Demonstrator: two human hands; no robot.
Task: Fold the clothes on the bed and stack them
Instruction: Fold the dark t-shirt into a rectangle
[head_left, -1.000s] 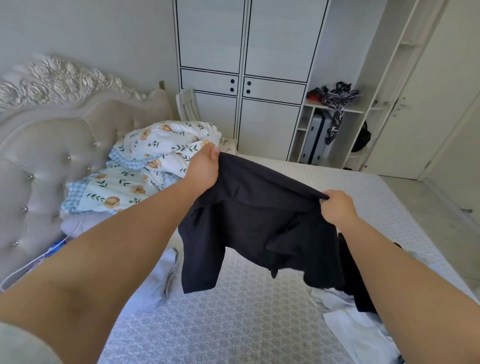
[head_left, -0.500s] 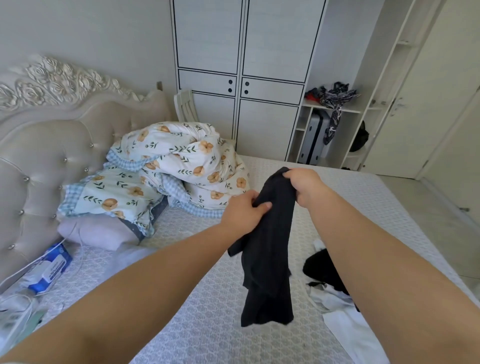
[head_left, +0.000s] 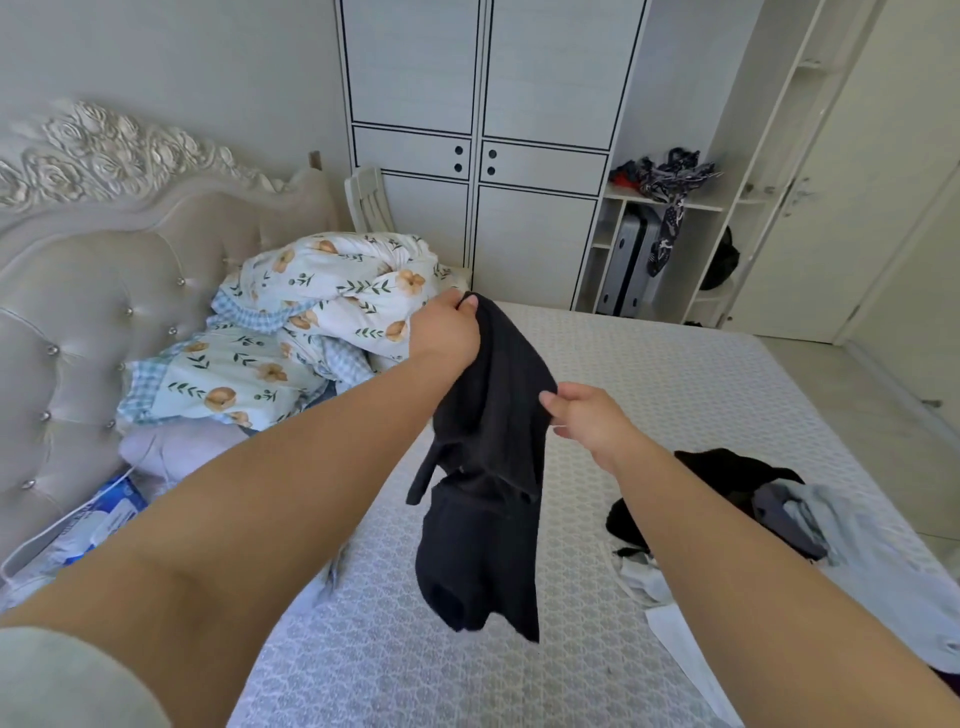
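matt black cloth garment (head_left: 488, 467) — soft

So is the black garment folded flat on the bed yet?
No. The black garment hangs bunched in the air, gripped by the left hand and right hand.

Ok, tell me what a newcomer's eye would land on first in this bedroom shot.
First the black garment, hanging in mid-air over the middle of the bed, pinched at its top by the left hand and at its edge by the right hand. Next, the floral duvet bunched against the tufted headboard on the left.
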